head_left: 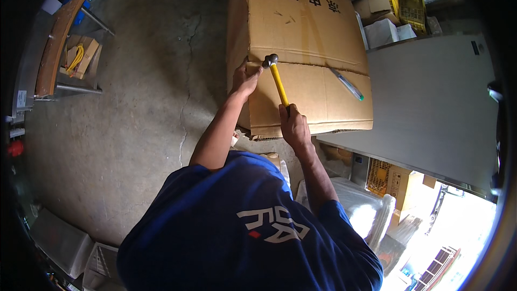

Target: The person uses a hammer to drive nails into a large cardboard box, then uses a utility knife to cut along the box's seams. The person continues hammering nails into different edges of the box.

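A large brown cardboard box (318,37) stands in front of me, with dark printed characters on its top. My right hand (295,128) is closed around the lower end of a hammer (279,82) with a yellow handle and a dark ball-shaped head. The hammer's head is over the box's left part, close to my left hand (246,82). That hand is at the box's left edge, with its fingers bent against the cardboard; whether it pinches anything small is hidden. A utility knife (347,84) with a green end lies on the box, right of the hammer.
A grey metal panel (431,108) adjoins the box on the right. Behind it are white packages and a yellow crate (412,9). To the left stands a wooden-topped table (67,43) with a carton on its lower level. Concrete floor (145,102) lies between.
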Demonstrator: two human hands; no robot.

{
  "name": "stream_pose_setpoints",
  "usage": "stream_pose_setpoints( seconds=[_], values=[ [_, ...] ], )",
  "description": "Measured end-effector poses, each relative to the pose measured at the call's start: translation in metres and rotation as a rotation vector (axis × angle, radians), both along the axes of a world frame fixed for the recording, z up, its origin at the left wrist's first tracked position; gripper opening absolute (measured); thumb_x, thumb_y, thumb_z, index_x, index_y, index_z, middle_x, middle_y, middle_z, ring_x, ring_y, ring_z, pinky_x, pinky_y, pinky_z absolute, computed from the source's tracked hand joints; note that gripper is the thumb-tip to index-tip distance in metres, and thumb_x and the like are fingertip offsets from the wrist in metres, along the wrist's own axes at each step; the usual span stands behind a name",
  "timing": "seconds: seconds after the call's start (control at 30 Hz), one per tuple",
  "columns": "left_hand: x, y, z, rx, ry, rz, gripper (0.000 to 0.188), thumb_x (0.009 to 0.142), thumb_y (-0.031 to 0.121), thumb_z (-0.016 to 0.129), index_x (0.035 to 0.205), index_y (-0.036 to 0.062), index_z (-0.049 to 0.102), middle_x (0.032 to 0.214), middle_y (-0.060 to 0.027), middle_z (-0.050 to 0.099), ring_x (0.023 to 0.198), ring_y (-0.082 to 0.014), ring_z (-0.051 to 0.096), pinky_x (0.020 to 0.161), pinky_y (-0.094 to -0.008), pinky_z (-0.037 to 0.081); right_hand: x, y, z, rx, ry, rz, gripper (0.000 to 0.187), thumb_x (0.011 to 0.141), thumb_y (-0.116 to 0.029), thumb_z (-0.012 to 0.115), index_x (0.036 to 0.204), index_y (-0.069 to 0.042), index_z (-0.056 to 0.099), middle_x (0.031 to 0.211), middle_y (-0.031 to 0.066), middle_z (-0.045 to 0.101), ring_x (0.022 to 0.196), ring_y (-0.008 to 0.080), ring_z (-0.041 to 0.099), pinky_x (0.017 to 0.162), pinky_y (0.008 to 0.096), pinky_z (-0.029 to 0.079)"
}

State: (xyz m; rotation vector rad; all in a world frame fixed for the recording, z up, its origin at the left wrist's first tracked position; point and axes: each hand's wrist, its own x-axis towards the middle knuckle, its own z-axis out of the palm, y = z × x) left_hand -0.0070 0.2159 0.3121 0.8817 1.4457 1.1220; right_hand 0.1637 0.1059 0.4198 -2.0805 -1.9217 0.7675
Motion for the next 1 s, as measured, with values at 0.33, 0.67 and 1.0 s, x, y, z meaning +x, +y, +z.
stream_pose_setpoints(
  seconds=[0.33, 0.67, 1.0],
  values=[
    [0.005, -0.004, -0.011, 0.070, -0.016, 0.026, 0.039, 0.093, 0.016, 0.071, 0.129, 0.0058, 0.060, 0.110, -0.0136, 0.073, 0.102, -0.0227, 0.069, 0.088, -0.0370, 0.054, 0.000, -0.007, -0.007, -0.036, -0.002, -0.023, 0.037, 0.105, -0.038, 0.049, 0.098, -0.002, 0.054, 0.076, 0.0307, 0.065, 0.076, 0.0530, 0.064, 0.061, 0.0604, 0.048],
    [0.010, -0.012, -0.003, 0.219, 0.121, 0.133, 0.036, 0.100, 0.026, 0.059, 0.131, 0.0064, 0.056, 0.109, -0.0184, 0.072, 0.102, -0.0318, 0.070, 0.088, -0.0408, 0.053, -0.002, -0.014, -0.003, -0.038, 0.018, -0.042, 0.039, 0.105, -0.041, 0.048, 0.098, -0.003, 0.052, 0.073, 0.0302, 0.065, 0.075, 0.0544, 0.063, 0.061, 0.0612, 0.047],
    [0.009, -0.010, -0.001, 0.151, 0.117, 0.127, 0.036, 0.101, 0.026, 0.058, 0.127, 0.0020, 0.058, 0.107, -0.0212, 0.071, 0.099, -0.0351, 0.070, 0.085, -0.0425, 0.053, -0.002, -0.009, -0.010, -0.022, -0.006, -0.044, 0.040, 0.104, -0.042, 0.049, 0.098, -0.003, 0.054, 0.077, 0.0304, 0.066, 0.076, 0.0542, 0.063, 0.063, 0.0605, 0.048]
  ],
)
